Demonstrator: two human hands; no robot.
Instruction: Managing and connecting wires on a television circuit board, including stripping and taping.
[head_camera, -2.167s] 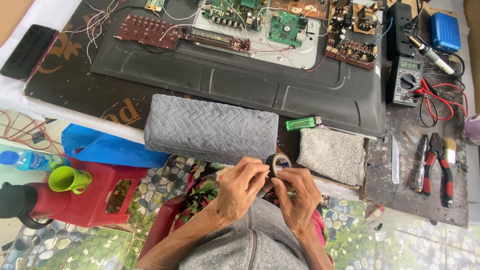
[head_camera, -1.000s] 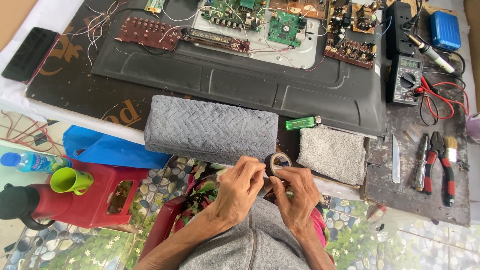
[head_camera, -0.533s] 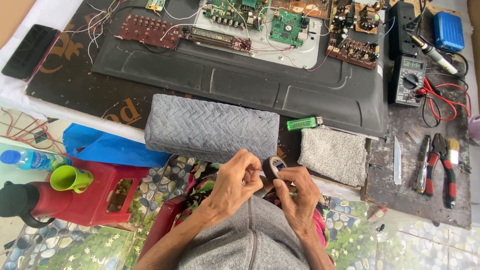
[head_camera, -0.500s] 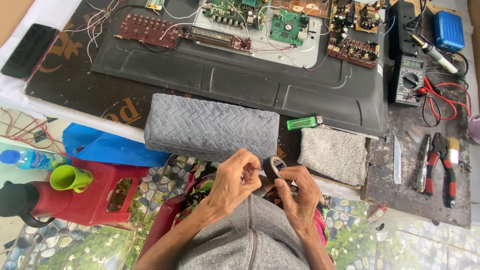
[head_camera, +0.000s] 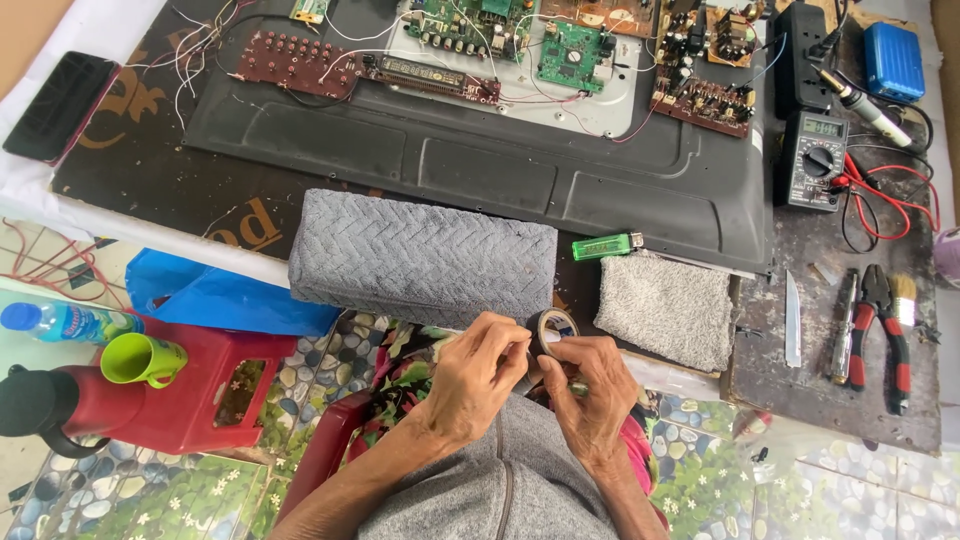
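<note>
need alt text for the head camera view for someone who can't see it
Seen from above, a person's left hand and right hand hold a small roll of dark tape together at the edge of a workbench. Beyond lie a grey fabric-covered speaker, an opened flat screen with bare circuit boards, a multimeter and pliers.

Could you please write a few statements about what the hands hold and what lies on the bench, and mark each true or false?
1. Both hands, left hand and right hand, hold a roll of dark tape. True.
2. The green lighter lies on the red stool. False: it lies on the bench beside the grey towel.
3. The pliers have red handles. True.
4. The green cup stands on the circuit boards. False: it sits on the red stool.
</note>
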